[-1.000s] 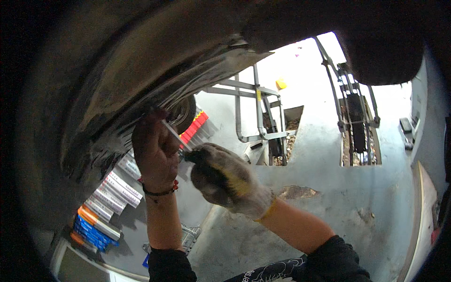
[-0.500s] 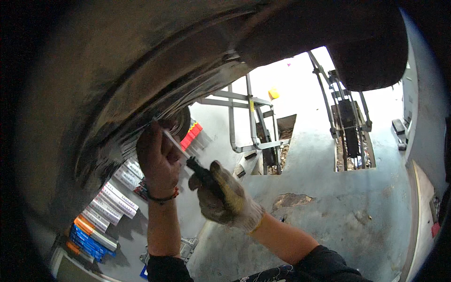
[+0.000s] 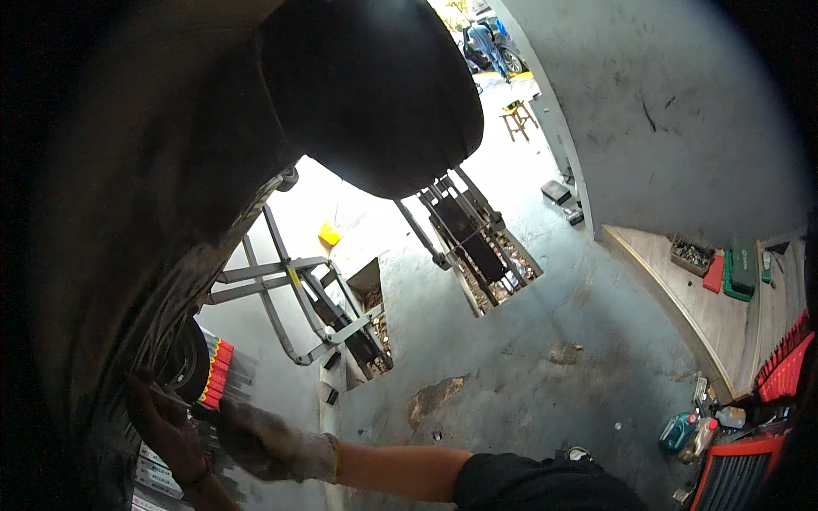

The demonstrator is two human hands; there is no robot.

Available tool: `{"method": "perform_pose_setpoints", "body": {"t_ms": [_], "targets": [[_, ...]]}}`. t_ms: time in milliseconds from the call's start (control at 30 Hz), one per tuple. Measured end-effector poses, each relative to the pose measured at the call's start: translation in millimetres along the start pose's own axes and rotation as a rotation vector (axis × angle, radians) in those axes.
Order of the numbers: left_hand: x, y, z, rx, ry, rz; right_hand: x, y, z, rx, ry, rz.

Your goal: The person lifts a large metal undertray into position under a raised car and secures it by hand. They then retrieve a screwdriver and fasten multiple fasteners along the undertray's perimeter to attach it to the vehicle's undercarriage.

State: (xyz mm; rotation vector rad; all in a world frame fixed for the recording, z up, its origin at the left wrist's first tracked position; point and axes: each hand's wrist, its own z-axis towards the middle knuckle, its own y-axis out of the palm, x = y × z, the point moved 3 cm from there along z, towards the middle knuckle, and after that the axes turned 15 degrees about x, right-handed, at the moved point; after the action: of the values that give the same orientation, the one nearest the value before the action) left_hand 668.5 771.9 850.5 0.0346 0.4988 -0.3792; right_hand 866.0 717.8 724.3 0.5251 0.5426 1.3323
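Above me and to the left hangs the dark body of a raised vehicle (image 3: 196,153). My left hand (image 3: 175,443), bare, is up against its lower edge at the left, in shadow, with fingers closed; what they hold is hidden. Beside it my right hand (image 3: 264,439), in a dirty work glove, is wrapped round a black-handled screwdriver (image 3: 203,413). The thin shaft points toward my left fingers. Its tip is lost in the dark, and the glove is blurred. Just beyond the hands is a wheel (image 3: 186,362).
Grey scissor-lift arms (image 3: 281,289) rise from a floor pit, with a second lift (image 3: 469,230) beyond. Boxes (image 3: 217,373) stand at left. A wooden shelf (image 3: 682,298) holds a green case (image 3: 741,268). Bottles (image 3: 679,432) stand near a red-framed grille (image 3: 737,477). A person (image 3: 486,43) is outside.
My view has swung to the right, so both hands now appear farther left and lower. The right hand still grips the screwdriver, and the left stays near its shaft.
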Motion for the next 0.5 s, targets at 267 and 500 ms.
{"method": "perform_pose_setpoints", "body": {"t_ms": [267, 500], "targets": [[-20, 5, -15, -0.055, 0.102, 0.215, -2, -10, -12, -0.074, 0.432, 0.039], [-17, 2, -13, -0.016, 0.051, 0.198, -8, -5, -9, -0.006, 0.099, 0.113]]}}
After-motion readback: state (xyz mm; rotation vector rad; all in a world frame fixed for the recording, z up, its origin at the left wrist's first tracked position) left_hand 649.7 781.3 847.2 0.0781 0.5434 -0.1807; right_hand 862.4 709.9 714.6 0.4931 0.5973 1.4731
